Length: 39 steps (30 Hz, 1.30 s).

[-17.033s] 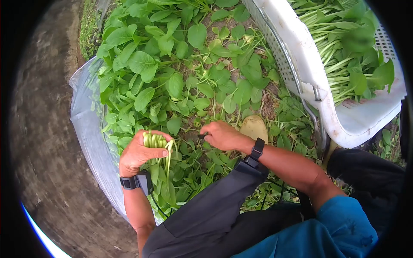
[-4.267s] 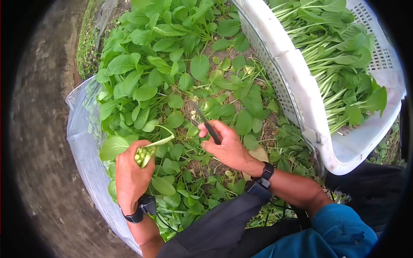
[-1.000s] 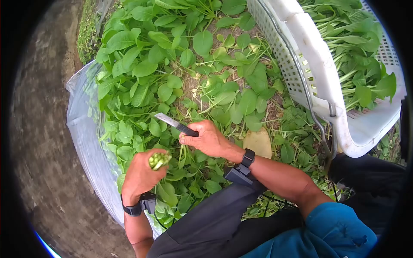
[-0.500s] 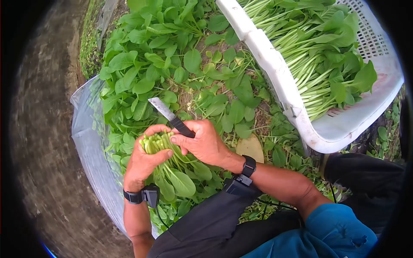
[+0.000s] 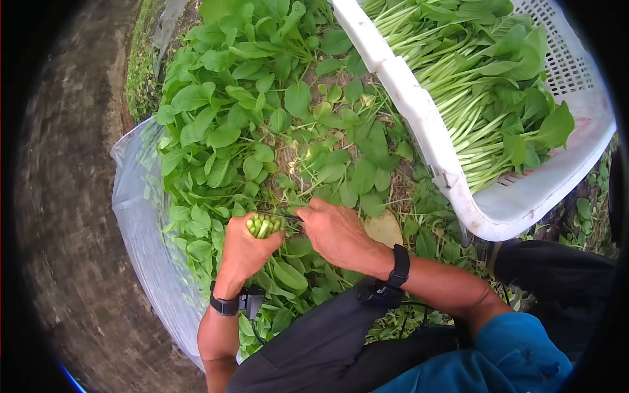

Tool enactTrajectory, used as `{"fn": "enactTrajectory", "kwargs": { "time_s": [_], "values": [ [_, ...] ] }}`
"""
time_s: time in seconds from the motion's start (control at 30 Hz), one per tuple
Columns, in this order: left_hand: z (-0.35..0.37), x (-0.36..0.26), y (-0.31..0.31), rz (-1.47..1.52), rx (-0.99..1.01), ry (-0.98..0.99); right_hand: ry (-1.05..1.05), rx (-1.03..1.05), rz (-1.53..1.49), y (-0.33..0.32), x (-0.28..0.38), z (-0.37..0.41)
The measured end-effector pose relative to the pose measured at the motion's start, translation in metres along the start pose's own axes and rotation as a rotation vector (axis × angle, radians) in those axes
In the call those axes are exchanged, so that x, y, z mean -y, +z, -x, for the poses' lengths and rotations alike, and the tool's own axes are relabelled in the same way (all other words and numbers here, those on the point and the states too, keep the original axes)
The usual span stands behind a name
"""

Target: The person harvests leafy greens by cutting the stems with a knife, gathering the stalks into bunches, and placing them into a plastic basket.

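Note:
My left hand (image 5: 246, 251) is closed around a bunch of leafy greens (image 5: 265, 226), its pale cut stem ends bundled upward. Some of the leaves below that hand mingle with the plants in the bed. My right hand (image 5: 341, 237) grips a knife (image 5: 283, 215) by its dark handle, which is mostly covered by the fingers. The blade appears nearly edge-on and reaches left along the far side of the stem ends. Growing greens (image 5: 223, 111) fill the bed just beyond both hands.
A white plastic basket (image 5: 429, 121) stands at the upper right with a heap of harvested greens (image 5: 488, 98) inside. Clear plastic sheeting (image 5: 141, 216) edges the bed on the left, beside a bare dirt path (image 5: 72, 196). A yellowish flat piece (image 5: 384, 229) lies near my right wrist.
The knife has turned from pointing up and away, blade face showing, to lying level across the stem ends. My left hand has shifted right and slightly nearer; the right hand has moved right and down.

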<state>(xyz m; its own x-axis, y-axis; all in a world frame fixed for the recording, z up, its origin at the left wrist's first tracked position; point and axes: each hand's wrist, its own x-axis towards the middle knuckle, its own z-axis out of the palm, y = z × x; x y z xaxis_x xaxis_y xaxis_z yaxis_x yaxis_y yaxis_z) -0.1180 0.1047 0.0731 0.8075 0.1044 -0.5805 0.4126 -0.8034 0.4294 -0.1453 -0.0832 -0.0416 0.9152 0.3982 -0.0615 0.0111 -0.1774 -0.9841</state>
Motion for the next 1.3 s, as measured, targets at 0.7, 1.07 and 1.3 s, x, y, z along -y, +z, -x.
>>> {"fn": "enactTrajectory", "kwargs": {
  "time_s": [0.7, 1.07, 1.3],
  "values": [
    [0.033, -0.048, -0.051, 0.677, -0.362, 0.340, -0.351, -0.101, -0.150, -0.032, 0.080, -0.023],
    [0.066, -0.068, -0.046, 1.156, -0.263, 0.424, -0.160, -0.176, -0.502, -0.028, 0.142, -0.008],
    [0.057, -0.090, -0.059, 0.895, -0.138, 0.479, -0.493, -0.360, -0.195, -0.293, 0.230, -0.052]
  ]
}}
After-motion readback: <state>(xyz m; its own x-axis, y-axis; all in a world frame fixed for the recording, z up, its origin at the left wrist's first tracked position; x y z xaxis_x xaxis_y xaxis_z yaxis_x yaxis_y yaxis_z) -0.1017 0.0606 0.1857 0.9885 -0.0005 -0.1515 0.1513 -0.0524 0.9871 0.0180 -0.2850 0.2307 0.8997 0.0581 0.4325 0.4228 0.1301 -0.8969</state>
